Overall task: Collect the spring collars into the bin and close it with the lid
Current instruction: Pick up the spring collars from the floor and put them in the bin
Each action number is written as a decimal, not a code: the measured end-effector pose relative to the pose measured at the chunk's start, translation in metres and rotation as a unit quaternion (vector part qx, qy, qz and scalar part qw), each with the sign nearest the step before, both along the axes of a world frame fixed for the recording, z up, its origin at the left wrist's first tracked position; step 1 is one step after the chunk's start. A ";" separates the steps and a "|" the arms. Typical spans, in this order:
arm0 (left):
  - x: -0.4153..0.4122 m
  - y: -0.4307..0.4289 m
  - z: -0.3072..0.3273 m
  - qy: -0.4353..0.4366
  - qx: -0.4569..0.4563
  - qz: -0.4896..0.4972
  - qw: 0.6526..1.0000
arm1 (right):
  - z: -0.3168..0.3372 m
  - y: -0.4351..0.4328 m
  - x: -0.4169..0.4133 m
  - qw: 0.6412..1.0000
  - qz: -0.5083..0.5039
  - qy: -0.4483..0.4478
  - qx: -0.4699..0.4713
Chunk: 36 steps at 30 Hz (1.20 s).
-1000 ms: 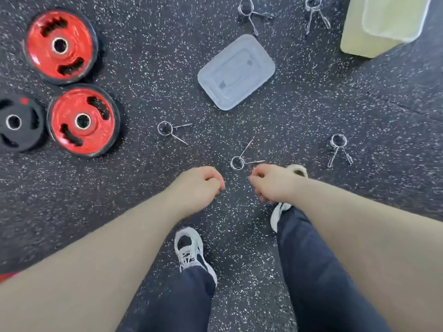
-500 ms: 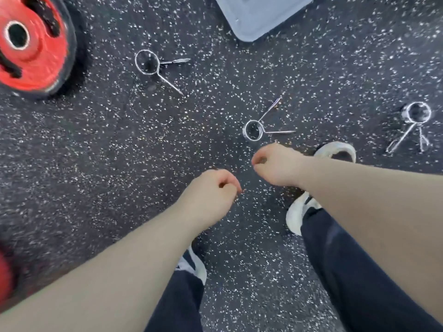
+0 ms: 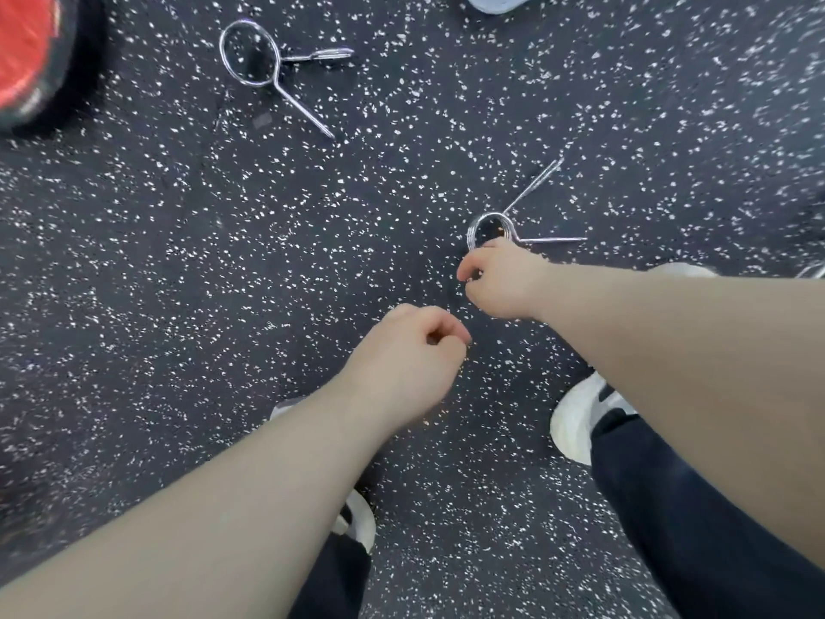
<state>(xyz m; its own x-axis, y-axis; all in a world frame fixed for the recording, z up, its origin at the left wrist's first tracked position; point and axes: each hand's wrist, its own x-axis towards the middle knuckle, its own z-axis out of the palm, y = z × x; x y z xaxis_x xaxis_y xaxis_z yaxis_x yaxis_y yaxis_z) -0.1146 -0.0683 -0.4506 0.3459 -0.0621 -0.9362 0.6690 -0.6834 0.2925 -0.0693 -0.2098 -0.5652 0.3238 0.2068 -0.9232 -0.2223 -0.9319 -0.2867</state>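
Observation:
On the speckled floor lies a chrome spring collar, two straight handles pointing right and up-right. My right hand sits at the near edge of its ring, touching or overlapping the coil, fingers bent with a small gap between thumb and forefinger. The collar still rests on the floor. My left hand hovers lower and to the left, curled into a loose fist with nothing in it. A second spring collar lies at the upper left. A corner of the clear lid shows at the top edge. The bin is out of view.
A red weight plate with a black rim fills the top left corner, blurred. My white shoes and dark trouser legs are below the hands. A sliver of metal shows at the right edge.
The view has dropped closer to the floor. My right hand has reached forward to the ring of the nearest collar, and the left hand trails behind it.

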 end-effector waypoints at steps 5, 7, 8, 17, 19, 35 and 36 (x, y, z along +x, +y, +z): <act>0.006 -0.003 -0.005 -0.029 0.041 0.007 0.999 | 0.020 -0.001 -0.001 0.997 -0.036 -0.060 0.014; 0.012 -0.008 -0.001 -0.054 0.056 0.009 0.997 | 0.035 -0.005 0.002 0.992 -0.073 -0.099 0.038; 0.015 -0.012 0.001 -0.070 0.058 0.008 0.996 | 0.045 -0.007 0.004 0.988 -0.096 -0.108 0.052; 0.059 -0.044 0.032 -0.142 0.077 -0.080 0.984 | 0.107 -0.048 0.054 0.923 -0.329 0.147 0.136; 0.065 -0.056 0.039 -0.122 0.079 -0.121 0.982 | 0.111 -0.068 0.055 0.848 -0.430 0.211 0.229; 0.087 -0.172 0.020 -0.051 0.027 -0.128 0.990 | 0.064 -0.251 0.009 0.869 -0.453 -0.052 -0.192; 0.089 -0.180 0.018 -0.052 0.027 -0.131 0.990 | 0.061 -0.264 0.006 0.866 -0.446 -0.068 -0.216</act>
<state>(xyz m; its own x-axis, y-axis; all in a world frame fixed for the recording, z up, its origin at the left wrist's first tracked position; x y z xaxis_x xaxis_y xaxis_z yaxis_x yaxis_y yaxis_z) -0.0254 -0.2483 -0.4323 0.4194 -0.1138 -0.9006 0.4349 -0.8457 0.3093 -0.0632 -0.4734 -0.5039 0.2883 -0.5373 -0.7926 -0.9003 -0.4340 -0.0333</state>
